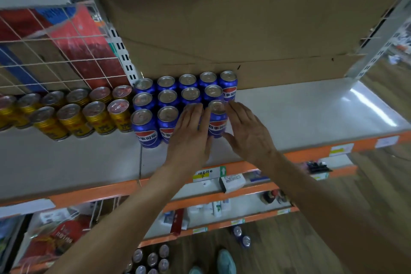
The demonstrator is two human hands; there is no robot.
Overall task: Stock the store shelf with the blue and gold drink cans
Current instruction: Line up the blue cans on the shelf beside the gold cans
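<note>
**Blue metal drink cans (144,127) blocked up at the back of a white shelf**

A brown corrugated cardboard sheet (244,29), matte and creased, with its fluted edge showing at the top, lines the back of the bay. Below it runs the smooth white shelf board (300,113), glossy enough to carry a streak of glare. It lies bare from the cans rightward to a perforated grey metal upright (373,51). An orange strip (311,151) caps its front edge.

At left, a white wire grid (55,55) of thin square mesh fences off red and blue packs. Under it, gold ribbed drink cans (73,118) with silver pull-tab tops stand in 2 rows, just beside the blue block's left side.

The blue cans are smooth-walled cylinders with a red, white and blue emblem. They stand upright in 3 rows, packed side to side: 5 at the back against the cardboard, 4 in the middle and 4 in front.

The left hand (189,138) lies flat, fingers straight, over the 3rd can in the front row and hides most of it. The right hand (246,133) is spread, with its fingers straight along the right side of the 4th front can (217,122) and its thumb apart below. That can sits between the 2 hands.

A paper price label (202,174) with a yellow band sits on the strip. Far below, more silver-topped cans (151,258) stand together on the wooden floor.
</note>
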